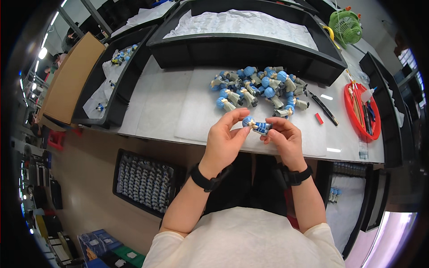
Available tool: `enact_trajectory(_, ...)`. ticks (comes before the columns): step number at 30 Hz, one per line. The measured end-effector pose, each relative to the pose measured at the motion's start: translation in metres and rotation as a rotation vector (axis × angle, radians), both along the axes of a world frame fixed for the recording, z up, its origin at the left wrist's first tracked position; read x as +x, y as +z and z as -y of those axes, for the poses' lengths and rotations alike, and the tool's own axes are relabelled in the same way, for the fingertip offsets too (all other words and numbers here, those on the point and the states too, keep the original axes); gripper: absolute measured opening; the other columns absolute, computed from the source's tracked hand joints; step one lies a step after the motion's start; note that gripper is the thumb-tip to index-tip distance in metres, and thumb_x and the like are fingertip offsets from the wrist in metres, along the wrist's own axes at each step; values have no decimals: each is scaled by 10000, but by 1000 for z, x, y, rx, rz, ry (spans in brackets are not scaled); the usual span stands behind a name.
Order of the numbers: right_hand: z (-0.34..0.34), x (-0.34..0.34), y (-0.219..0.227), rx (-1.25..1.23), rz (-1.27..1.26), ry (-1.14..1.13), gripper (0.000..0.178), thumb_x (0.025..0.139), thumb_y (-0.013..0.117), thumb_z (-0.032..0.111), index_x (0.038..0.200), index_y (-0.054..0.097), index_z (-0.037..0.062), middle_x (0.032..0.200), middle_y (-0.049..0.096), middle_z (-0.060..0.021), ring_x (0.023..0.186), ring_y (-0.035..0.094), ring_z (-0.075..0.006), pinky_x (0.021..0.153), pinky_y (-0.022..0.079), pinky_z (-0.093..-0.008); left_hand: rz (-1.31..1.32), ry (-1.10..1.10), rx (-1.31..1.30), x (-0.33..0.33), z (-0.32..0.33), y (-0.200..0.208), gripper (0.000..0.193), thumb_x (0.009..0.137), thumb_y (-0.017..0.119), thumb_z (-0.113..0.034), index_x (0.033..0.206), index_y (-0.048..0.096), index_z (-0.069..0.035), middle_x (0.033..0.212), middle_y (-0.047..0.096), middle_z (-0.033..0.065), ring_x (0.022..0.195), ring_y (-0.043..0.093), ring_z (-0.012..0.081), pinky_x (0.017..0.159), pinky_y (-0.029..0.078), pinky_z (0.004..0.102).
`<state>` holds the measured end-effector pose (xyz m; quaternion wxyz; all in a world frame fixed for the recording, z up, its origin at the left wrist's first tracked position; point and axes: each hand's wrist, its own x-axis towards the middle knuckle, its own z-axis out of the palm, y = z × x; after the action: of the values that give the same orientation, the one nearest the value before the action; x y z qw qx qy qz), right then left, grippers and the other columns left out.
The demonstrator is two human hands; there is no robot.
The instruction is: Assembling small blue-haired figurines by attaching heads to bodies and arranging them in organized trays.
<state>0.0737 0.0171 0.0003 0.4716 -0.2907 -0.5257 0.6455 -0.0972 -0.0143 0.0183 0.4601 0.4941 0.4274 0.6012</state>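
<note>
Between both hands, over the front edge of the white table, lies a small figurine (259,127) held sideways, with a light blue head and a blue-and-white patterned body. My left hand (225,139) pinches it at the head end, which points left. At the other end, the fingers of my right hand (286,137) close on the dark base. Just beyond my hands a heap of similar figurines (248,96) with blue heads and grey bodies lies on the table (156,96). A black pen-like tool (324,107) and a small red block (318,118) rest right of the heap.
A large black tray (246,51) lined with white sheeting spans the back. Another black tray (117,100) with a few figurines stands left. At right sits a red basket (379,120) of brushes and a bottle. Below the table is a crate (145,183) packed with figurines.
</note>
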Motion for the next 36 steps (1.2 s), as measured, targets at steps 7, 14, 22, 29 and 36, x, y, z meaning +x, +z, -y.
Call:
enact_trajectory(7, 32, -1, 4, -198, -177, -105, 302, 806, 569, 24, 1089, 498, -56, 901, 595, -140, 758, 624, -204, 672, 507, -261, 429, -225, -252, 0, 9, -2, 257, 903, 486, -156, 1117, 530, -19, 964, 599, 48, 846, 562, 103, 724, 465, 224)
enact_trajectory(14, 55, 5, 14, -396, -380, -87, 286, 895, 485, 157, 1089, 483, -53, 920, 583, -147, 741, 634, -228, 609, 528, -258, 504, -240, -301, 11, 10, -8, 258, 886, 525, -172, 1089, 553, -15, 880, 599, 23, 744, 550, 69, 660, 463, 188)
enact_trajectory(22, 66, 6, 9, -8, -63, -309, 471, 746, 628, -48, 1167, 423, 10, 1112, 527, -132, 999, 532, -182, 817, 471, -266, 357, -257, -235, 13, 21, -7, 292, 877, 528, -134, 1134, 520, 3, 1063, 581, 105, 955, 558, 158, 800, 464, 281)
enact_trajectory(29, 67, 2, 5, 140, -69, -418, 603, 695, 658, -94, 1217, 383, 33, 1125, 489, -110, 1016, 510, -162, 833, 462, -262, 323, -227, -122, 14, 26, -8, 297, 869, 524, -76, 1154, 508, 5, 1086, 572, 132, 999, 550, 167, 854, 452, 299)
enact_trajectory(36, 66, -1, 6, 217, -65, -385, 639, 655, 719, -58, 1202, 398, 20, 1029, 514, -90, 930, 531, -139, 799, 474, -258, 479, -300, -385, 20, 27, -9, 291, 892, 493, -102, 1161, 503, 11, 994, 600, 94, 898, 579, 143, 815, 479, 267)
